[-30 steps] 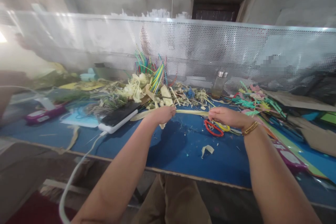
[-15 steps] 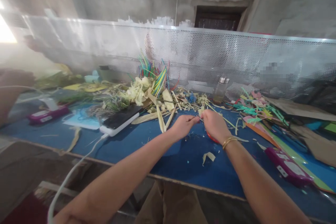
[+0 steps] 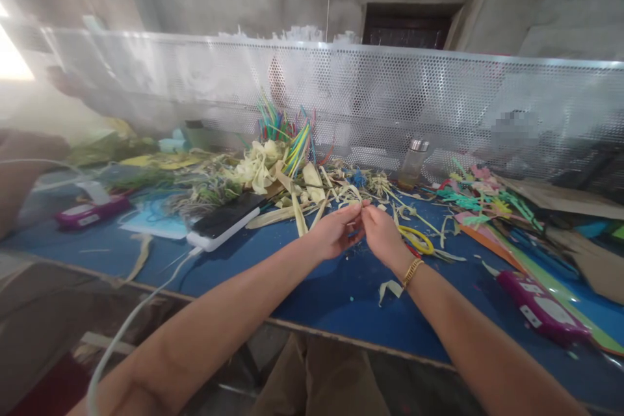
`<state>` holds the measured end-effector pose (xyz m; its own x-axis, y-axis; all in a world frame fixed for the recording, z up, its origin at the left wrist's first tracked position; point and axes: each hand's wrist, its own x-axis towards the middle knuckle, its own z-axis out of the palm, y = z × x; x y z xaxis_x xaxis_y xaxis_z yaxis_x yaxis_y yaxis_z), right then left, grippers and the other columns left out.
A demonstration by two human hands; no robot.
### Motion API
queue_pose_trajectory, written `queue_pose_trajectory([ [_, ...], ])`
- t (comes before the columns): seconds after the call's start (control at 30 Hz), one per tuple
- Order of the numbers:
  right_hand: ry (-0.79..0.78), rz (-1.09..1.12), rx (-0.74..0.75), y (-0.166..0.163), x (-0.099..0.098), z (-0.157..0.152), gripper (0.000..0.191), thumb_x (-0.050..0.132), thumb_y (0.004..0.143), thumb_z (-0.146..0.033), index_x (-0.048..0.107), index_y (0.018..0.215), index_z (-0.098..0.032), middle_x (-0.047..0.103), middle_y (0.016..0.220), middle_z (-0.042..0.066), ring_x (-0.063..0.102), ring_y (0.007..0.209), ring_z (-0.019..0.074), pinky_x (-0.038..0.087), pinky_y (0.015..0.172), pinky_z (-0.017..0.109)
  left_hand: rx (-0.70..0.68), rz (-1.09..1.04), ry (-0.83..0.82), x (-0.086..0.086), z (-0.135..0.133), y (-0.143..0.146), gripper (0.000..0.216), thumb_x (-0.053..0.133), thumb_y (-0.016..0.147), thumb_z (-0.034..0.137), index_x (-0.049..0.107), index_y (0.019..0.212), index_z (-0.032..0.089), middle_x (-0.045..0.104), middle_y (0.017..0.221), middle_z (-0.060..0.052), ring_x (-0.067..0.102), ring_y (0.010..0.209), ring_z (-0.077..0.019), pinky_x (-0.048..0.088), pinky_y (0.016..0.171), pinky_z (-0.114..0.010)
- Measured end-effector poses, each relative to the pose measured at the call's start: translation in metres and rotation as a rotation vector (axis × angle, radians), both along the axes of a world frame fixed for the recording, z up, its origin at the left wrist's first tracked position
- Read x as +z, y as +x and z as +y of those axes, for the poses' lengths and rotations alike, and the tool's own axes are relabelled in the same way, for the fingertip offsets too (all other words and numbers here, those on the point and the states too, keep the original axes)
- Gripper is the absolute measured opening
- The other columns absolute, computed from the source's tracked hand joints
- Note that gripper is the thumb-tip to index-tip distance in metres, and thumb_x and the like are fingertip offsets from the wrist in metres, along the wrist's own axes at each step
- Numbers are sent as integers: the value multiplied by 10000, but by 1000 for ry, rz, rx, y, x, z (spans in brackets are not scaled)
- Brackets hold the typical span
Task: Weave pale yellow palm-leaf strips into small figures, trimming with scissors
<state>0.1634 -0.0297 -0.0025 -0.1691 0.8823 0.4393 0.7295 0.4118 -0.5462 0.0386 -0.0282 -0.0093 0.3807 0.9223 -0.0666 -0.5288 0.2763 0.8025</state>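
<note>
My left hand (image 3: 335,231) and my right hand (image 3: 381,234) meet over the middle of the blue table (image 3: 312,286), fingertips pinched together on a thin pale leaf strip (image 3: 363,205) that I can barely make out. A gold bracelet (image 3: 412,271) circles my right wrist. Just behind my hands lies a heap of pale palm-leaf strips and folded leaf flowers (image 3: 263,169). Yellow-and-red scissors (image 3: 416,240) lie on the table to the right of my right hand.
A power bank with a phone on it (image 3: 225,221) and its white cable lie left of my hands. Coloured strips (image 3: 285,133) stand behind the heap. A glass bottle (image 3: 413,162), coloured paper shapes (image 3: 480,198), purple devices (image 3: 539,305) (image 3: 85,213), and a perforated metal screen (image 3: 439,104) surround the area.
My hands, spread apart along a long leaf strip a second ago, have come together in the middle. The scissors, earlier under my right hand, now lie uncovered to its right.
</note>
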Motion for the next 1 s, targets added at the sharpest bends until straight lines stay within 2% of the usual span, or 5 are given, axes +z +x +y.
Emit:
queue_pose_trajectory([
  [0.23,-330,196,208,10,5,0,347,413,880,-438,576,721,-176,618,665,46,545,569,153,414,528,264,147,70,149,1,5,-3,129,671,761,257,699,816,144,675,872,-54,573,722,-114,445,670,-231],
  [0.33,-393,289,221,25,19,1,361,489,838,-492,652,792,-173,671,797,67,588,729,174,450,628,276,187,118,172,3,7,-8,116,687,751,248,686,762,132,673,803,-47,565,689,-106,428,660,-231],
  [0.6,-456,474,216,37,21,11,453,587,743,-620,690,778,-180,658,823,48,535,779,169,375,697,307,11,194,115,7,9,-18,112,685,774,232,664,780,122,704,824,-79,628,720,-123,423,581,-198],
  [0.8,-788,818,631,33,13,9,258,675,761,-435,673,783,-178,586,673,-15,526,633,103,420,693,276,-245,163,14,12,0,-17,76,650,802,189,653,779,117,682,700,-55,648,662,-114,464,593,-191],
  [1.0,-682,926,642,25,15,4,213,736,717,-352,686,796,-161,586,622,-24,545,562,92,436,595,248,-338,113,-32,12,1,-19,97,633,813,184,638,744,116,639,629,-27,637,627,-109,470,580,-190],
])
